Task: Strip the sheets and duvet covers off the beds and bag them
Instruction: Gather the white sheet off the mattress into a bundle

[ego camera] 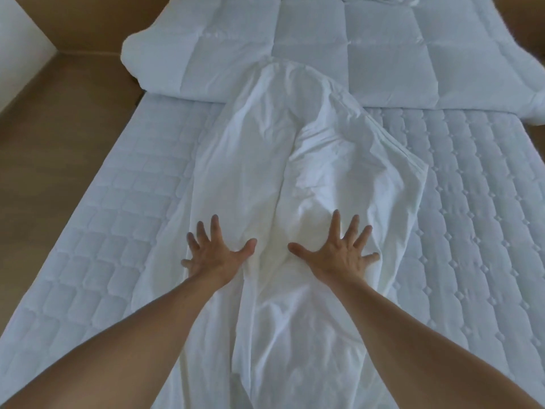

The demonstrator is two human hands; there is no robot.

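A white sheet or duvet cover (265,160) lies folded into a long strip down the middle of the bed, running from the near edge up onto the duvet. My left hand (213,252) presses flat on its left part with fingers spread wide. My right hand (339,249) presses flat on its right part, fingers also spread. A soft ridge of cloth rises between the two hands. The bare quilted duvet (368,54) lies bunched across the far end of the bed. The quilted mattress pad (472,216) shows on both sides of the strip.
Brown carpet floor (59,128) runs along the bed's left side. A white wall corner (20,42) stands at the far left. A strip of brown floor (528,19) shows at the far right.
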